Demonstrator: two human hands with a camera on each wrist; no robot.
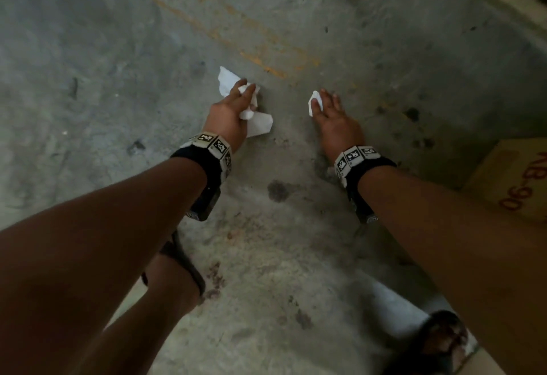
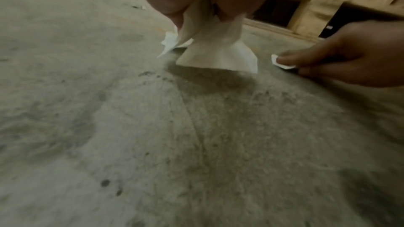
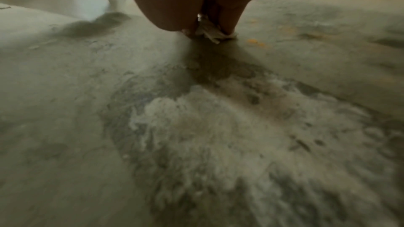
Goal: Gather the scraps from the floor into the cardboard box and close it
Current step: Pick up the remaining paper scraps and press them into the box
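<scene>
Both hands reach down to the stained concrete floor. The left hand has its fingers curled round a bunch of white paper scraps — crumpled pieces stick out above and below the fist, the lowest corner hanging just over the floor in the left wrist view. The right hand is lowered beside it, well apart from the left, fingertips pinching a small white scrap right at the floor. The cardboard box with red lettering stands at the right edge — apart from both hands.
</scene>
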